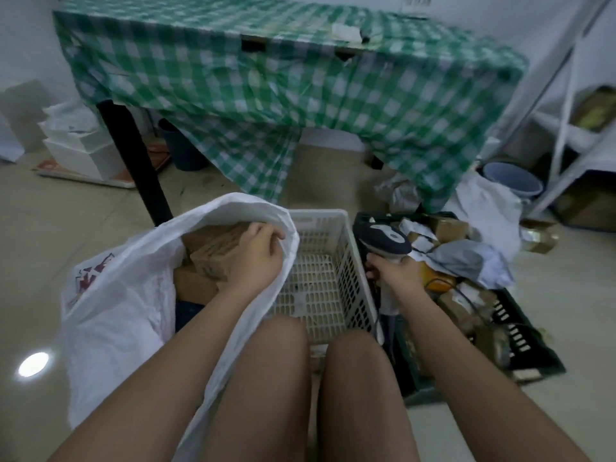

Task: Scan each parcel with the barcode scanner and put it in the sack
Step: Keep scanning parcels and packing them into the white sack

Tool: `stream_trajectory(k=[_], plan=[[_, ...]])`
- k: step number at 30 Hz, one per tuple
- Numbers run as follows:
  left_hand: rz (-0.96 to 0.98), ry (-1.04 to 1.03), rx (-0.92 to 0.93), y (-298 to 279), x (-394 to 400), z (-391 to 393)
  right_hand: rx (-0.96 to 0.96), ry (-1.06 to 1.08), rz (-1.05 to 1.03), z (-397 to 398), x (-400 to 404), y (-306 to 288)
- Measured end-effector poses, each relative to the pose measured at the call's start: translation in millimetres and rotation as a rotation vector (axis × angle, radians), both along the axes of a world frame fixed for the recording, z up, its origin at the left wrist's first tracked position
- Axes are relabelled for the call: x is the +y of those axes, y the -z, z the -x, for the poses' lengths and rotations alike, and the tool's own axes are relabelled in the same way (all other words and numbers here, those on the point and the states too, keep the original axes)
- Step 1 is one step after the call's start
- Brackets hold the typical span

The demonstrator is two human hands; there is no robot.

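lower left of the frame: white sack (110,315), mouth open, brown cardboard parcels (213,251) piled inside. left hand (258,253) at the sack's upper right rim, fingers curled over the white edge, palm down above the boxes; whether pinching the rim or only resting on it, cannot tell. centre: white perforated crate (328,261), nearly bare inside, squeezed between the sack and a dark crate (520,331) at the right. right hand (398,273) closed around the pale handle of the barcode scanner (383,240), dark head with a white patch pointing up and to the left, just beside the white crate's right wall. right of centre: dark crate heaped with more parcels (448,228), brown boxes and a grey-blue mailer bag (466,260) on top, an orange item just beside the right wrist. bottom: two bare knees between the forearms. top: table under a green-and-white checked cloth (300,81), black leg at the left. far right: blue bucket (511,180) beneath a white shelf frame. upper left: stacked white boxes (80,145) on the tiled floor.
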State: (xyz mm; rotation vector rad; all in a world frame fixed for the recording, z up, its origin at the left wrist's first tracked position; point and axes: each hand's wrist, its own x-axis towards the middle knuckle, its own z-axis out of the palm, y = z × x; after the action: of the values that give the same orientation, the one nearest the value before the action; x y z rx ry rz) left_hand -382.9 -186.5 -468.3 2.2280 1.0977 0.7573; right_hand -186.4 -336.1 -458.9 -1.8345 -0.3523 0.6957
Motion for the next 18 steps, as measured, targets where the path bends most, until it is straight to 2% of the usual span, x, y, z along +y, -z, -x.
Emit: stream_trajectory(k=[4, 10, 12, 16, 18], plan=[[0.048, 0.184, -0.064, -16.7, -36.7, -61.6, 0.084, 0.143, -0.061, -31.8, -59.0, 9.7], [0.215, 0.402, 0.097, 9.2, -88.8, -155.2, 0.194, 0.391, -0.089, -77.3, -135.6, 39.3], [0.252, 0.420, 0.153, 27.8, -100.0, -185.3, 0.171, 0.445, -0.084, -93.0, -150.0, 48.3], [0.235, 0.399, 0.268, 61.2, -101.6, -241.4, 0.147, 0.424, -0.109, -126.4, -145.4, 60.4], [0.243, 0.305, 0.307, 77.0, -91.3, -267.9, 0.153, 0.390, -0.073, -144.8, -126.9, 65.3]])
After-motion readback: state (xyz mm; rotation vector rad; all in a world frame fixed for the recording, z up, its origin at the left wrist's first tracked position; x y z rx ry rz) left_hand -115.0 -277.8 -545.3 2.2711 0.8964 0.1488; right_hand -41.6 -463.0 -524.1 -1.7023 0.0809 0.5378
